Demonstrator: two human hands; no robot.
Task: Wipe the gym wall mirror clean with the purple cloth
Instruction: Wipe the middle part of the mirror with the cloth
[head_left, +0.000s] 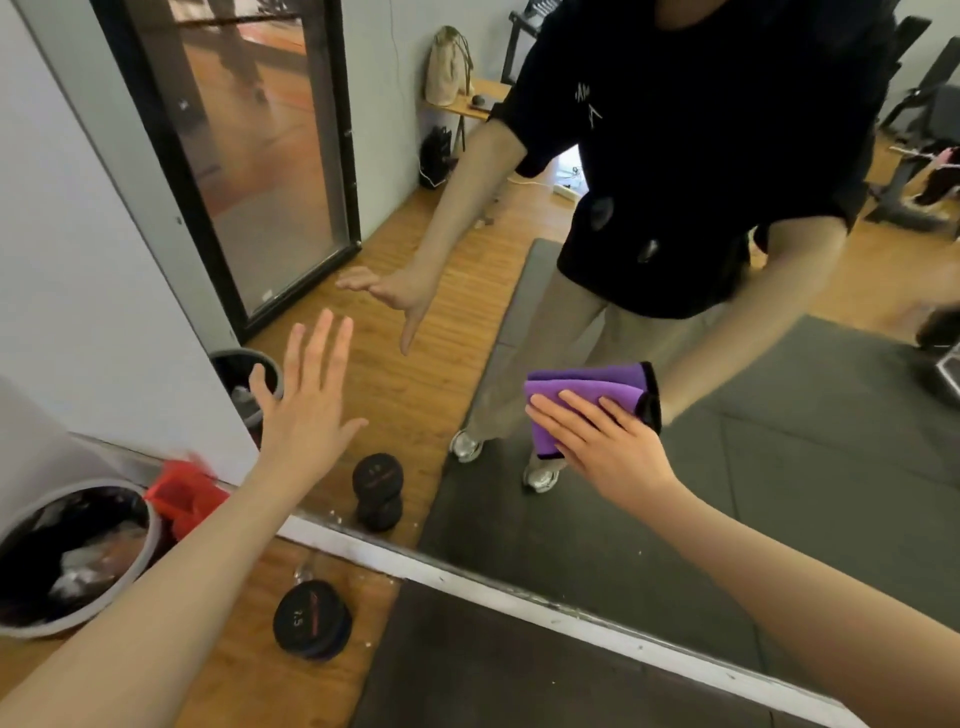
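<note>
We press the folded purple cloth (587, 397) flat against the wall mirror (779, 441) with our right hand (597, 441), fingers straight and spread over it, low on the glass. The cloth's long edge runs left to right. Our left hand (306, 400) hovers open, fingers apart, to the left, holding nothing; whether it touches the glass we cannot tell. Most unwiped glass lies up and to the right of the cloth, so we judge the right hand sweeps that way. A dumbbell (311, 621) lies on the floor below.
</note>
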